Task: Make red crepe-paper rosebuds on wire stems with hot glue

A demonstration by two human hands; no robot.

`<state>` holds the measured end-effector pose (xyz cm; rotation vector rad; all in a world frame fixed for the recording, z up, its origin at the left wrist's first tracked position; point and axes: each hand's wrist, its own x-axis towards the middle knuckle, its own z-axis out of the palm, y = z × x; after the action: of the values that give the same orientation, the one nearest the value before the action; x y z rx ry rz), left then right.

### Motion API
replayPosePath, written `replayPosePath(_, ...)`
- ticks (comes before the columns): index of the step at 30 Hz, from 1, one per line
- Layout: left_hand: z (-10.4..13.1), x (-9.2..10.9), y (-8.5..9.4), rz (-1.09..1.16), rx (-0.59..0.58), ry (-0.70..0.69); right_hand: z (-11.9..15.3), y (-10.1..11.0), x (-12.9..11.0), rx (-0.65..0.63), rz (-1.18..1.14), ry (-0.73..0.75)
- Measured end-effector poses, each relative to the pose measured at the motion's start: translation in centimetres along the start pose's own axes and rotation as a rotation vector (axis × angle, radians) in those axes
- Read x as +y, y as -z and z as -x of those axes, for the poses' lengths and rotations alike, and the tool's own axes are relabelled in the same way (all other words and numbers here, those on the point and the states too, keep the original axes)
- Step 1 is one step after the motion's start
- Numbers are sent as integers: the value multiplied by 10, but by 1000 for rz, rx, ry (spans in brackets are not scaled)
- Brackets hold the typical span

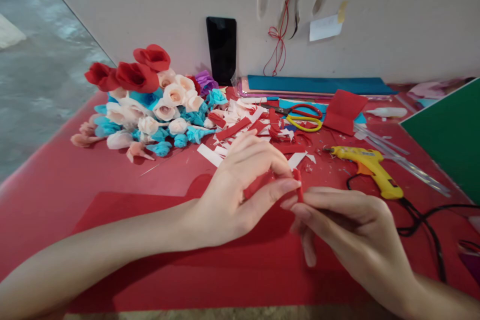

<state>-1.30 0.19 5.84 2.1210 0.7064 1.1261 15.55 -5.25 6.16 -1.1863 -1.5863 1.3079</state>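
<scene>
Between my two hands is a small narrow roll of red paper (299, 187), held roughly upright above the table. My left hand (247, 185) pinches its upper end between thumb and forefinger. At the lower end, my right hand (348, 230) grips it with thumb and fingertips. Part of the roll is hidden by the fingers. Beneath both hands lies a large sheet of red paper (195, 280). Just behind my left hand are scattered red and white paper scraps (240, 127).
Paper flowers (165, 105) are heaped at the left. Scissors (303, 115) lie behind the scraps. A yellow glue gun (369, 165) with a black cord, clear glue sticks (408, 160) and a green board (450, 135) are at the right. A phone (222, 50) leans against the back wall.
</scene>
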Motion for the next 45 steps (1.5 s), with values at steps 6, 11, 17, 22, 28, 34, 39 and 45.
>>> replayPosePath(6,0,2,-1,10,-8,-6,-1,2,2,53,-64,-10)
replayPosePath(11,-1,1,-1,62,-21,27,-3,2,3,55,-53,9)
replayPosePath(17,-1,1,-1,38,-21,19,-2,2,3,41,35,23)
replayPosePath(22,0,0,-1,-13,-24,12,-2,1,2,36,52,14)
replayPosePath(28,-1,0,-2,-3,-39,-12,1,0,3,26,-52,-24)
replayPosePath(34,1,0,-3,71,-47,3,2,3,7,37,-151,-47)
replayPosePath(39,0,-1,-2,89,-55,64,2,3,9,55,-174,-44)
replayPosePath(45,-1,-1,-3,79,-89,31,-1,0,5,36,-109,-51)
